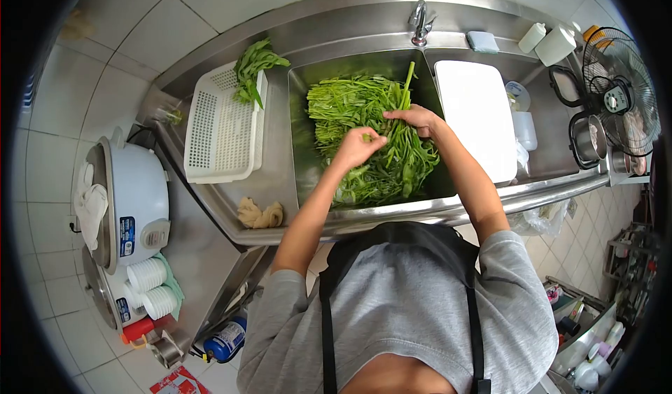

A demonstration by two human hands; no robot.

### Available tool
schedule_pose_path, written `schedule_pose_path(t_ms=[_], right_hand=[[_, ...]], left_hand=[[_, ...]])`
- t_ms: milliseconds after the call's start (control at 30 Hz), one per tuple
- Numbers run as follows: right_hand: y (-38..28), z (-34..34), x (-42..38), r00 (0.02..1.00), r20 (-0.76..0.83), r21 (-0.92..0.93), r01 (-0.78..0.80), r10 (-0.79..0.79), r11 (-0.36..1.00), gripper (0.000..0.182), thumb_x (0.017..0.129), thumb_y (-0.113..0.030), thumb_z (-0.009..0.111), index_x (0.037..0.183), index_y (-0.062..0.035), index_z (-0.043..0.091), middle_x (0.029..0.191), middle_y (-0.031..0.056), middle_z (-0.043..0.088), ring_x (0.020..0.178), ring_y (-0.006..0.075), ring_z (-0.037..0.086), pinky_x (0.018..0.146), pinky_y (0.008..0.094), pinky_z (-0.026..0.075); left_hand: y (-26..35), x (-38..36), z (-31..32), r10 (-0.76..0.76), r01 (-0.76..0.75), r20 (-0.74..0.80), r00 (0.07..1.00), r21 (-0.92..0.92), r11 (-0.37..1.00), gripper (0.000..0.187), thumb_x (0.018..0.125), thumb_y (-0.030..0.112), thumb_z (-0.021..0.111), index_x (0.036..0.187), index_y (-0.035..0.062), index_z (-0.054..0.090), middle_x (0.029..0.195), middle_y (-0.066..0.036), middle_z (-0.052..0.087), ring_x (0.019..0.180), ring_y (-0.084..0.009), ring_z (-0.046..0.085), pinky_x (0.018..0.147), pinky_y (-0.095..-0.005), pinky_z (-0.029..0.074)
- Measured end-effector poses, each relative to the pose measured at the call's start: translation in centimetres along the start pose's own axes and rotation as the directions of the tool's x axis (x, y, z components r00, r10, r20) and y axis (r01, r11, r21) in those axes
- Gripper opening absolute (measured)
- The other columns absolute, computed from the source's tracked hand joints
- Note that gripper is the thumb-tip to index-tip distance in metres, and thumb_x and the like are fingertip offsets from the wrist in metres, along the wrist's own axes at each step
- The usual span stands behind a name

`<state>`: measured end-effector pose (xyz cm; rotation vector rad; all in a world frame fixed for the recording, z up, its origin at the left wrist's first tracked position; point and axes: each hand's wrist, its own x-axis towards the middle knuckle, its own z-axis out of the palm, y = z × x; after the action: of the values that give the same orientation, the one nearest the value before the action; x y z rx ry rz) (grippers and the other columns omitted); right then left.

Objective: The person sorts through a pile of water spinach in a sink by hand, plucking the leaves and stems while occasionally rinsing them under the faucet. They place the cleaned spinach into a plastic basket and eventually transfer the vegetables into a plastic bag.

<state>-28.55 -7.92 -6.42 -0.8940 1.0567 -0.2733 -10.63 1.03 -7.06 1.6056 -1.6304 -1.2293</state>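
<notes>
Leafy green vegetables [350, 107] with long stems fill much of the left sink basin [299, 149]. My right hand [414, 117] is closed round a bunch of stems and leaves over the right part of the pile, with thick stems pointing up toward the tap. Just left of it, my left hand [361, 146] is pinched over the pile, and a small bit of green shows at its fingertips. A white perforated basket [218, 128] stands on the counter left of the basin, with some leafy greens [256, 65] over its right back corner.
A white board [476, 117] covers part of the right basin, beside plastic containers [523, 129]. Behind are a tap [420, 24] and a sponge [482, 41]. A crumpled tan cloth [260, 213] lies at the front left. A fan [619, 96] stands far right, a large cooker [140, 198] far left.
</notes>
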Motion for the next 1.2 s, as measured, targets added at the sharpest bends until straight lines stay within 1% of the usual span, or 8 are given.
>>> schedule_pose_path(t_ms=[133, 333, 467, 633, 733, 900, 1000, 1200], right_hand=[[0.2, 0.5, 0.7, 0.998, -0.055, 0.046, 0.021, -0.018, 0.999, 0.041, 0.075, -0.029, 0.068, 0.102, -0.0006, 0.056, 0.091, 0.0090, 0.061, 0.075, 0.0163, 0.061, 0.060, 0.0303, 0.053], [0.5, -0.2, 1.4, 0.984, -0.179, -0.102, 0.002, -0.021, 0.995, 0.049, 0.071, -0.033, 0.071, 0.104, -0.0003, 0.056, 0.095, 0.0104, 0.060, 0.078, 0.0180, 0.060, 0.065, 0.0324, 0.053], [1.2, -1.8, 2.9, 0.987, -0.099, -0.120, 0.116, -0.128, 0.986, 0.050, 0.070, -0.033, 0.073, 0.107, -0.0038, 0.055, 0.095, 0.0087, 0.060, 0.081, 0.0171, 0.059, 0.070, 0.0323, 0.051], [1.2, -3.5, 5.4, 0.983, -0.096, -0.219, 0.130, -0.154, 0.967, 0.051, 0.072, -0.033, 0.071, 0.108, -0.0031, 0.053, 0.093, 0.0083, 0.060, 0.080, 0.0162, 0.059, 0.068, 0.0319, 0.051], [-2.4, -0.3, -0.1, 0.968, -0.023, -0.119, 0.244, -0.248, 0.962, 0.052, 0.072, -0.033, 0.071, 0.110, -0.0028, 0.052, 0.094, 0.0086, 0.060, 0.080, 0.0162, 0.059, 0.068, 0.0316, 0.051], [-2.2, -0.3, 0.9, 0.964, -0.089, 0.018, 0.255, -0.252, 0.967, 0.042, 0.076, -0.034, 0.067, 0.102, -0.0038, 0.054, 0.088, 0.0056, 0.058, 0.076, 0.0156, 0.057, 0.067, 0.0319, 0.052], [-2.1, -0.2, 0.6, 0.964, -0.064, -0.029, 0.255, -0.256, 0.967, 0.042, 0.076, -0.036, 0.067, 0.099, -0.0044, 0.053, 0.085, 0.0037, 0.056, 0.074, 0.0144, 0.055, 0.066, 0.0311, 0.051], [-1.4, -0.3, 1.4, 0.963, 0.082, -0.047, 0.261, -0.257, 0.964, 0.040, 0.077, -0.039, 0.065, 0.096, -0.0050, 0.054, 0.086, 0.0029, 0.056, 0.079, 0.0132, 0.054, 0.070, 0.0287, 0.048]], left_hand=[[-0.2, 0.4, 2.5, 0.136, -0.076, -0.106, 0.985, 0.439, 0.895, 0.021, 0.073, 0.033, 0.064, 0.079, 0.0135, 0.066, 0.049, -0.005, 0.052, 0.048, -0.0199, 0.052, 0.049, -0.0347, 0.041], [-0.1, 1.3, 1.4, -0.079, 0.091, -0.045, 0.996, 0.401, 0.911, 0.022, 0.067, 0.031, 0.064, 0.078, 0.0122, 0.064, 0.050, -0.005, 0.053, 0.047, -0.0183, 0.052, 0.052, -0.0331, 0.042], [-1.6, 2.5, -1.0, -0.098, 0.087, 0.118, 0.988, 0.096, 0.992, 0.021, 0.071, 0.024, 0.064, 0.074, 0.0036, 0.060, 0.054, 0.000, 0.051, 0.049, -0.0080, 0.043, 0.049, -0.0268, 0.038], [0.1, 2.8, -3.8, 0.006, -0.019, 0.223, 0.975, 0.054, 0.998, 0.019, 0.076, 0.023, 0.062, 0.077, 0.0042, 0.060, 0.057, 0.002, 0.048, 0.049, -0.0061, 0.039, 0.050, -0.0231, 0.036], [2.3, 2.6, -4.9, -0.112, 0.109, 0.263, 0.958, 0.025, 0.994, 0.017, 0.076, 0.022, 0.062, 0.077, 0.0057, 0.061, 0.056, 0.003, 0.047, 0.047, -0.0050, 0.036, 0.048, -0.0211, 0.033], [0.7, 3.4, -5.1, -0.041, 0.132, 0.268, 0.962, -0.330, 0.935, 0.036, 0.086, 0.029, 0.036, 0.093, 0.0005, 0.057, 0.057, 0.006, 0.034, 0.044, -0.0048, 0.027, 0.042, -0.0199, 0.027], [1.5, 2.6, -4.8, -0.200, 0.253, 0.225, 0.954, -0.237, 0.938, 0.036, 0.086, 0.028, 0.036, 0.088, 0.0010, 0.059, 0.059, 0.005, 0.035, 0.046, -0.0061, 0.030, 0.045, -0.0221, 0.027], [0.9, 2.4, -4.0, -0.141, 0.302, 0.373, 0.917, -0.420, 0.855, 0.024, 0.083, 0.025, 0.054, 0.087, 0.0022, 0.061, 0.051, 0.009, 0.028, 0.040, -0.0024, 0.025, 0.039, -0.0196, 0.019]])
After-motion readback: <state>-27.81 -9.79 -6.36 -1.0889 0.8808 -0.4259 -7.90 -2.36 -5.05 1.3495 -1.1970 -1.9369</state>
